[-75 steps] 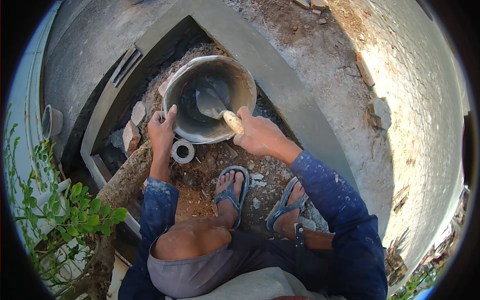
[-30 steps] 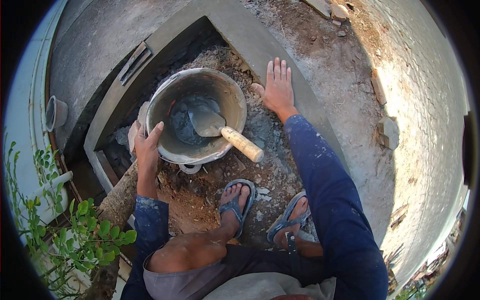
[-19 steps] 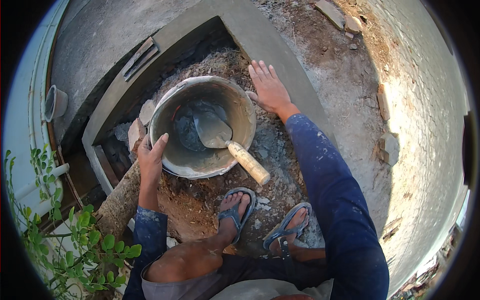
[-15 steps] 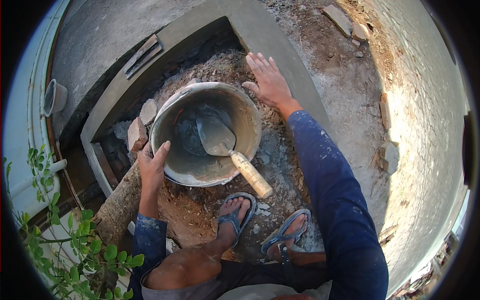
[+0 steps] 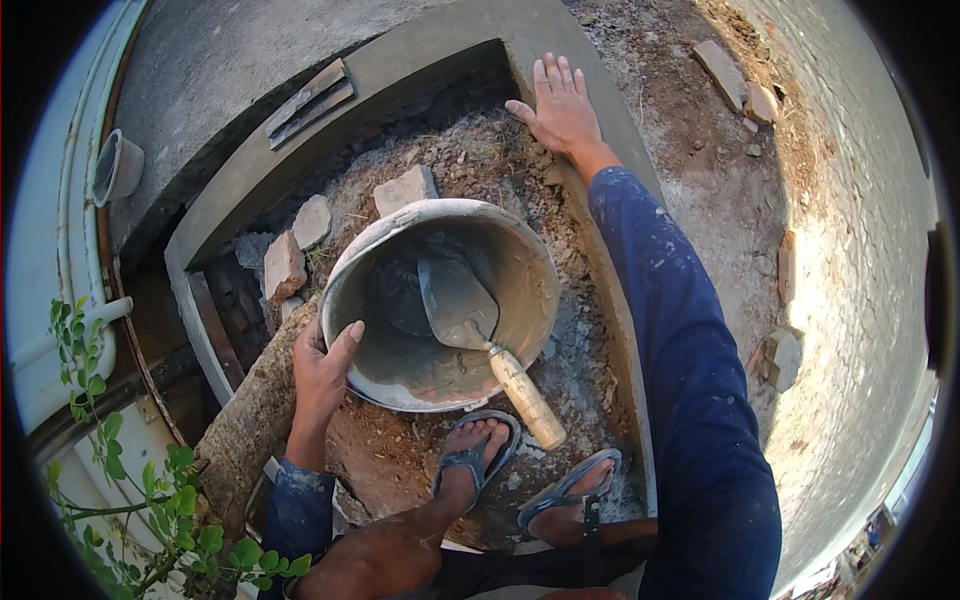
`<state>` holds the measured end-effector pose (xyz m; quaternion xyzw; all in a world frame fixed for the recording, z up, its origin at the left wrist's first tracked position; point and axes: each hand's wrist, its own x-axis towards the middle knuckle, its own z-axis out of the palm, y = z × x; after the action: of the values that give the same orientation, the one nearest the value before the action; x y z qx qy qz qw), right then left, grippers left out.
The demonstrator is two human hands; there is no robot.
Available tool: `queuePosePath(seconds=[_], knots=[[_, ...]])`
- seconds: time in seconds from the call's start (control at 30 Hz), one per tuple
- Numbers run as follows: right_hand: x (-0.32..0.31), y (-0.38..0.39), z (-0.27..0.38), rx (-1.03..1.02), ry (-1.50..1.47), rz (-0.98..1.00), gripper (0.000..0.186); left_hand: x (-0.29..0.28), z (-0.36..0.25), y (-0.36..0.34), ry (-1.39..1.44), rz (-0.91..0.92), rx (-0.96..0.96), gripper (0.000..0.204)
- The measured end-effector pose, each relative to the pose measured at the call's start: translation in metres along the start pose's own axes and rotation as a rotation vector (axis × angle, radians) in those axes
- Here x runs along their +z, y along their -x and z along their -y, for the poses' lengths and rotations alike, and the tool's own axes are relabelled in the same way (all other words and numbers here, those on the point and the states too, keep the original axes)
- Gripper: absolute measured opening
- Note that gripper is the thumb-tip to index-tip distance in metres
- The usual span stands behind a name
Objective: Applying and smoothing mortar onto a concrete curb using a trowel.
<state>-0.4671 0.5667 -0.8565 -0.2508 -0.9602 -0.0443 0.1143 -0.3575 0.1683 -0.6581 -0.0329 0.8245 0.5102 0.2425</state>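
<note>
My left hand (image 5: 322, 372) grips the near-left rim of a mortar-smeared bucket (image 5: 548, 300), its thumb over the inside. The bucket is tilted, with its mouth toward me and some wet grey mortar inside. A trowel (image 5: 458, 303) leans in it, blade down in the bucket. Its worn wooden handle sticks out over the near-right rim, and neither hand touches it. My right hand (image 5: 565, 112) lies flat, palm down, on the smooth grey cement ledge (image 5: 480, 22) near its far corner. The fingers are stretched out and hold nothing.
Broken brick pieces (image 5: 285, 267) and a pale chunk (image 5: 405, 190) lie on the soil beyond the bucket. A tree trunk (image 5: 250, 420) and leafy twigs (image 5: 170, 500) stand at left. Wood strips (image 5: 312, 103) rest on the ledge; a small pot (image 5: 120, 168) sits farther left.
My left hand has drawn the bucket a little nearer, uncovering the pale chunk behind it. My right hand has slid farther forward along the ledge. The trowel has come along with the bucket.
</note>
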Motion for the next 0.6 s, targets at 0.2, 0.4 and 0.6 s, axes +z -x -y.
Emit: queuePosePath(seconds=[0.2,0.4,0.6], knots=[[0.013,-0.053,-0.010,-0.168,-0.418,-0.127,0.085,0.008,-0.003,-0.004,0.008,0.022,-0.031,0.028],[-0.002,-0.016,0.009,-0.555,-0.501,0.220,0.084,-0.001,0.001,0.002,0.020,0.002,-0.075,0.030],[-0.019,0.059,-0.042,-0.419,-0.387,0.075,0.078,0.002,0.001,-0.004,0.034,0.006,-0.043,0.031]])
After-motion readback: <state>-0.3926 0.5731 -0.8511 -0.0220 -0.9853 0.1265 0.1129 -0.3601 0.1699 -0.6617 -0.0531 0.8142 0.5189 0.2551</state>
